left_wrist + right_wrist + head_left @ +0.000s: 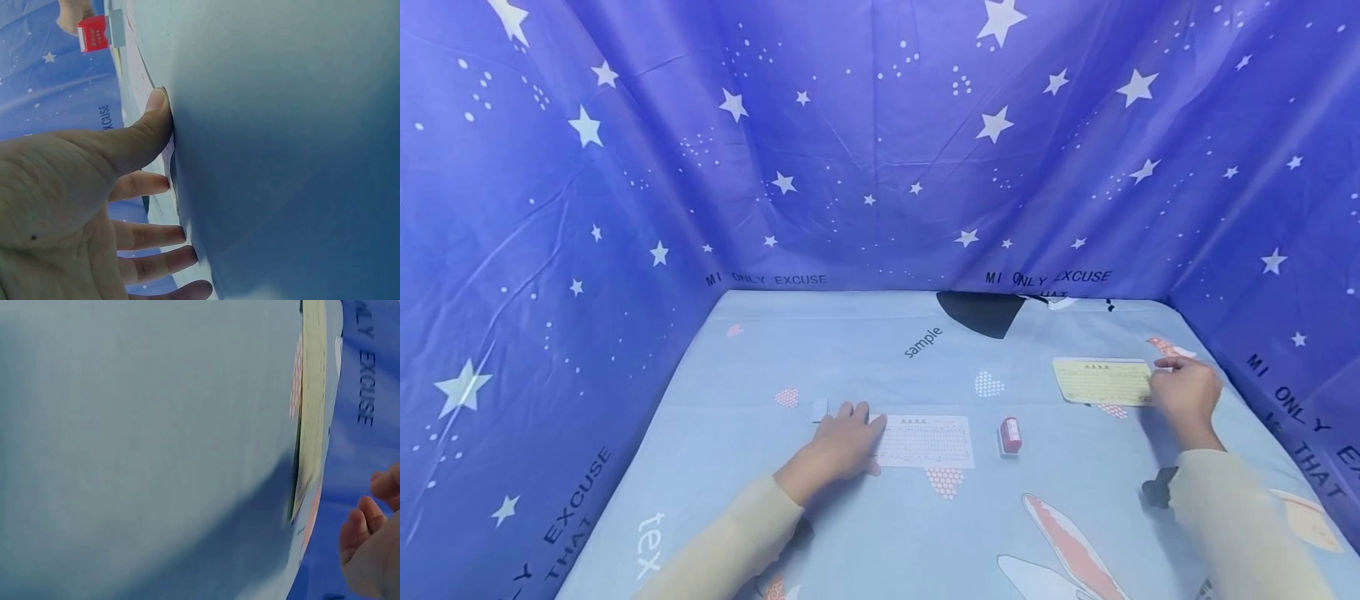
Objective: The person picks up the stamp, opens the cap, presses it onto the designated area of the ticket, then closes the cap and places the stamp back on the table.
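The red stamp [1011, 433] stands on its pale base on the table [880, 533]. Just left of the stamp lies the white slip [928, 442], printed with a grid, its long side running towards the stamp. At the slip's far end from the stamp, the left hand [846, 442] rests with its fingers extended and spread, the thumb touching the paper's edge in the left wrist view. A small pale piece [820, 409] lies farther left of the stamp, just past that hand's fingers.

To the right of the stamp and farther back is the yellow form [1101, 383]. The right hand [1187, 396] is at the form's end away from the stamp, its fingers loosely bent with nothing seen between them; whether they touch the form, I cannot tell. Behind the stamp, beyond the table, hangs a blue-purple curtain [850, 125] with white stars
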